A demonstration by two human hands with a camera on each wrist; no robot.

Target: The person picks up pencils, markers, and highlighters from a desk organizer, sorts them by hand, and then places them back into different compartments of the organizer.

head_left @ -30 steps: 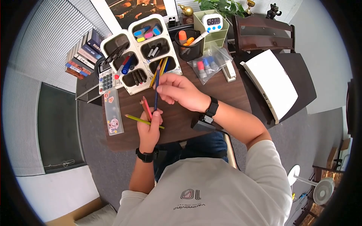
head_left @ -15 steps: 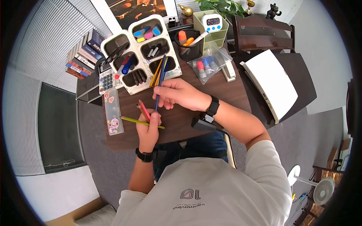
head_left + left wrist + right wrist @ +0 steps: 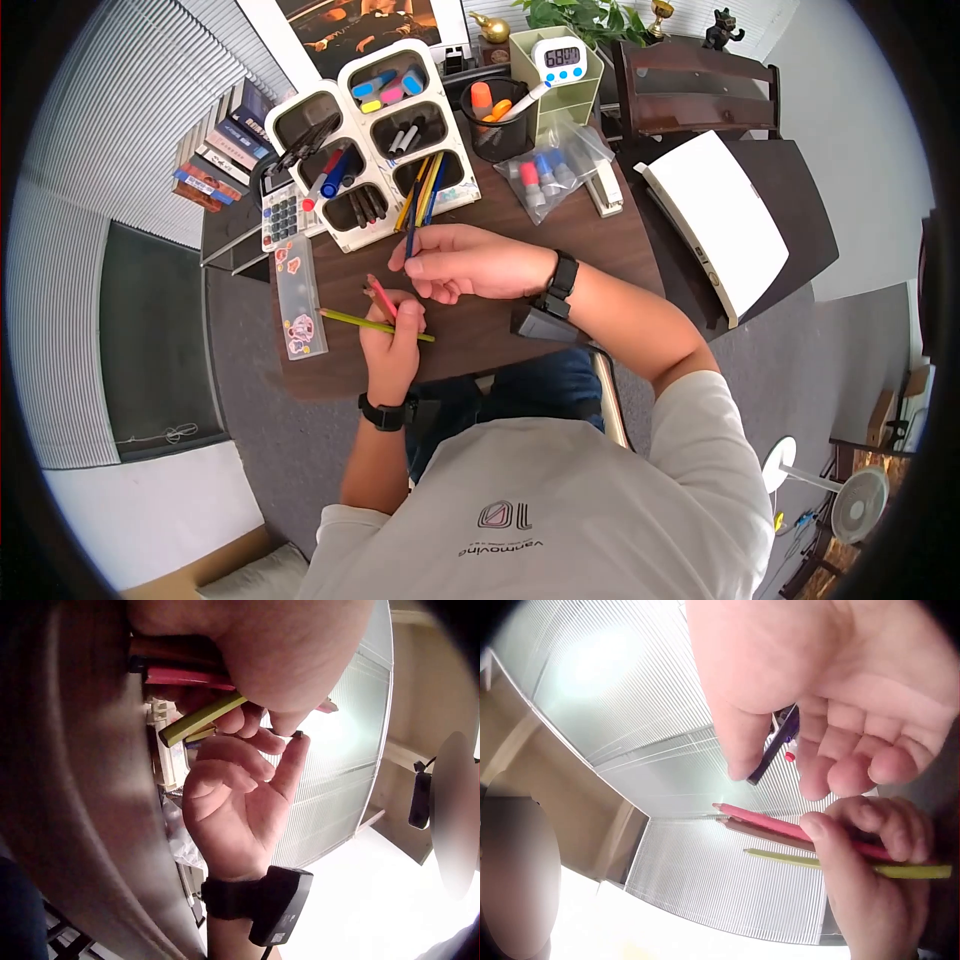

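In the head view my right hand (image 3: 470,265) holds a dark blue pencil (image 3: 411,232) near its lower end, with the upper part pointing toward the pencil compartment. The right wrist view shows the end of that blue pencil (image 3: 762,766) by my thumb tip, the other fingers loosely bent. Just below, my left hand (image 3: 392,345) grips several coloured pencils: a pink pencil (image 3: 381,298), a brown pencil (image 3: 761,833) beside it, and a yellow-green pencil (image 3: 350,319) lying crosswise. Yellow and blue pencils (image 3: 432,188) stand in the front right compartment of the white organizer (image 3: 380,158).
Markers, highlighters and pens fill other organizer compartments. A black mesh cup (image 3: 497,135), a bag of small bottles (image 3: 548,172) and a stapler (image 3: 606,190) lie to the right. Left are a calculator (image 3: 284,216) and a stickered clear case (image 3: 298,305).
The blue pencil has come away from my left hand. My right hand has moved slightly down toward me, now at the pencil's lower end. The left hand's pencils have shifted a little.
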